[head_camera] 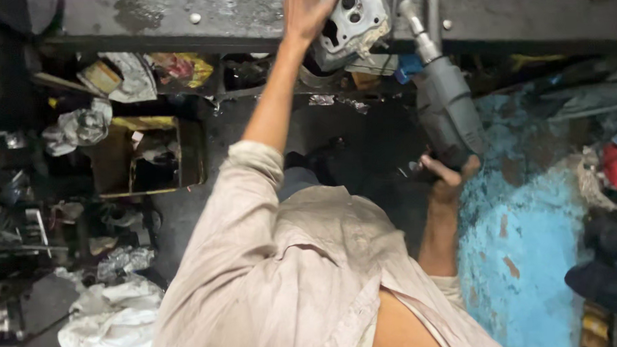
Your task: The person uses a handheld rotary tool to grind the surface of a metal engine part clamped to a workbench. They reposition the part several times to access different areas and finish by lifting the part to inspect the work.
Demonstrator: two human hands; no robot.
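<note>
The pale grey cast-metal engine part with round ports (353,16) sits on the edge of the dark, stained workbench (180,17), and your left hand (308,13) grips it from its left side, fingers wrapped and clamped on the casting. Just right of that part, the chuck and bit of a grey electric drill (445,100) point up toward the bench edge, close to the casting; whether the bit touches it you cannot tell. Your right hand (445,179) holds the drill below the part, fingers closed around the dark handle. Beneath the casting, under the bench, lie crumpled foil scraps (337,101) and a small blue object (409,66). Well left of the part stands an open yellowish cardboard box (147,155) among clutter, with white rags (112,317) further down. To the lower right of the part spreads a worn turquoise painted surface (523,241)
</note>
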